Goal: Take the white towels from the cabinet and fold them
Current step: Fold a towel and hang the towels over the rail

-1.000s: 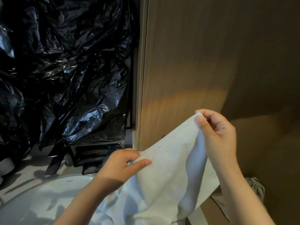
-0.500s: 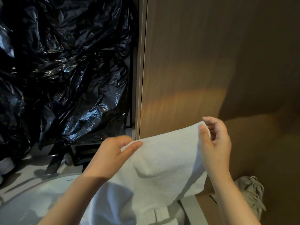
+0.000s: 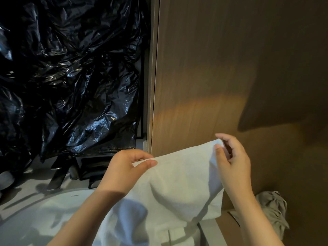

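Observation:
A white towel (image 3: 179, 183) hangs doubled in front of me, its top edge stretched nearly level between my hands. My left hand (image 3: 127, 168) pinches the towel's upper left corner between thumb and fingers. My right hand (image 3: 230, 162) pinches the upper right corner, thumb toward me. The towel's lower part drapes down over more white cloth (image 3: 170, 235) at the bottom of the view. A wooden cabinet panel (image 3: 221, 77) stands right behind the towel.
Crumpled black plastic sheeting (image 3: 71, 77) fills the left side. Below it lie dark metal fittings (image 3: 58, 173) and the rim of a white round basin (image 3: 53, 197). A grey cloth (image 3: 273, 210) lies bunched at the lower right by the wooden panel.
The towel's top edge went from slanting steeply up to the right to nearly level. My left hand rose and my right hand dropped lower; both kept their corners.

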Demonstrator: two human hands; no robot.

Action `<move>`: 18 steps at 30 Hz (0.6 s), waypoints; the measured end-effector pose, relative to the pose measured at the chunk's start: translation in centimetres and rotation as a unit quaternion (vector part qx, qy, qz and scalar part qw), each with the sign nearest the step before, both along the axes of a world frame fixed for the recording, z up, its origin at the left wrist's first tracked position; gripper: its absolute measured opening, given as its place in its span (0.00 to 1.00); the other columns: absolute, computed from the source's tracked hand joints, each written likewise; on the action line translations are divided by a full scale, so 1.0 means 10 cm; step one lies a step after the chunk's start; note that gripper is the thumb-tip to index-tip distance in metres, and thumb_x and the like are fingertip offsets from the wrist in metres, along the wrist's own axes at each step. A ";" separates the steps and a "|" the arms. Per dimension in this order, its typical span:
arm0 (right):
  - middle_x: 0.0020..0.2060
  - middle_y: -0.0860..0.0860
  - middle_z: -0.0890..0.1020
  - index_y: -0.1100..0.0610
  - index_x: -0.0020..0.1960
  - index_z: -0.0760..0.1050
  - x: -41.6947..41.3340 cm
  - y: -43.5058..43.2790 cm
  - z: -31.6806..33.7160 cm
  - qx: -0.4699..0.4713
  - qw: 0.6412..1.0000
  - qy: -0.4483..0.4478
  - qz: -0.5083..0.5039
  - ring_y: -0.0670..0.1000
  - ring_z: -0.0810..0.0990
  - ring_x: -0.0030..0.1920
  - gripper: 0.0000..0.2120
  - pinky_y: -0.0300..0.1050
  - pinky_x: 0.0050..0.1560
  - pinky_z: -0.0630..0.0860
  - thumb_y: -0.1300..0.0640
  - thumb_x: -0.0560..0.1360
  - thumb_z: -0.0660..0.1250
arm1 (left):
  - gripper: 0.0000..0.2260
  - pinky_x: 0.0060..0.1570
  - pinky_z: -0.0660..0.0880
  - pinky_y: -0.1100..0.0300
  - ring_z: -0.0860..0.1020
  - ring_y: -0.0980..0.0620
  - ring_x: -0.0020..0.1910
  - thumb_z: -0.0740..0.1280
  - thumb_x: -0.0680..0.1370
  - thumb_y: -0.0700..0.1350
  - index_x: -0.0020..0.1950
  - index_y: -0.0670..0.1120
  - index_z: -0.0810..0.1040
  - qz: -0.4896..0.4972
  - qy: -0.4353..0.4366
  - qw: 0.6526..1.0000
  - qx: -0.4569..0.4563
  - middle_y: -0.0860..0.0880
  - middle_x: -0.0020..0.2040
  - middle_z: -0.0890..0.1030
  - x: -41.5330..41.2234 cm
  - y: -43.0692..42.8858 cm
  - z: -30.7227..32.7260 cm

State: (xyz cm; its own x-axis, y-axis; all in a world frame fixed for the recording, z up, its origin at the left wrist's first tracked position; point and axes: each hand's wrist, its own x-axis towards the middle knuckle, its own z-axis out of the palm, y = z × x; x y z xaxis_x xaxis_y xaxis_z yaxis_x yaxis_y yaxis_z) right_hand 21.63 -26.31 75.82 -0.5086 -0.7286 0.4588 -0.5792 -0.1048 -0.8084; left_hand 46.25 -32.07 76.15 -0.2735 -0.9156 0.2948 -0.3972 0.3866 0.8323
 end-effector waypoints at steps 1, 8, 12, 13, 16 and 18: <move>0.59 0.44 0.78 0.42 0.61 0.73 0.00 0.02 0.02 0.005 1.000 0.001 -0.002 0.44 0.76 0.59 0.14 0.42 0.60 0.75 0.57 0.80 0.64 | 0.03 0.42 0.71 0.74 0.80 0.63 0.42 0.74 0.73 0.43 0.40 0.51 0.86 0.007 -0.002 1.000 -0.004 0.62 0.38 0.83 -0.01 0.01 -0.01; 0.56 0.43 0.79 0.46 0.57 0.76 -0.01 0.09 0.17 0.067 0.996 0.061 0.008 0.39 0.77 0.51 0.09 0.29 0.49 0.69 0.51 0.77 0.67 | 0.05 0.45 0.71 0.73 0.80 0.65 0.45 0.73 0.74 0.45 0.42 0.55 0.85 0.032 -0.006 0.998 -0.044 0.66 0.41 0.82 -0.07 0.04 -0.03; 0.49 0.41 0.78 0.47 0.54 0.80 0.01 0.11 0.25 0.100 0.976 0.194 0.019 0.38 0.76 0.46 0.09 0.28 0.44 0.68 0.47 0.75 0.69 | 0.04 0.45 0.73 0.71 0.80 0.64 0.46 0.72 0.74 0.45 0.43 0.54 0.85 0.018 -0.022 0.998 -0.064 0.66 0.42 0.82 -0.11 0.06 -0.03; 0.49 0.40 0.78 0.47 0.55 0.80 0.02 0.11 0.28 0.114 0.969 0.218 0.025 0.39 0.76 0.45 0.10 0.29 0.44 0.68 0.46 0.75 0.69 | 0.04 0.45 0.73 0.71 0.80 0.64 0.46 0.72 0.74 0.45 0.44 0.54 0.85 0.016 -0.024 0.997 -0.071 0.66 0.43 0.82 -0.12 0.07 -0.03; 0.49 0.40 0.77 0.48 0.56 0.80 0.00 0.08 0.31 0.182 0.951 0.246 0.044 0.41 0.75 0.47 0.15 0.34 0.44 0.69 0.41 0.76 0.67 | 0.04 0.45 0.72 0.72 0.80 0.64 0.46 0.72 0.74 0.45 0.44 0.55 0.85 0.011 -0.022 0.996 -0.086 0.66 0.43 0.82 -0.12 0.08 -0.03; 0.46 0.41 0.78 0.48 0.51 0.81 -0.04 0.07 0.28 0.193 0.951 0.235 0.049 0.43 0.77 0.45 0.14 0.38 0.44 0.73 0.40 0.76 0.66 | 0.06 0.46 0.71 0.73 0.80 0.63 0.46 0.72 0.74 0.44 0.44 0.56 0.84 0.005 -0.010 0.997 -0.072 0.64 0.42 0.83 -0.08 0.07 -0.03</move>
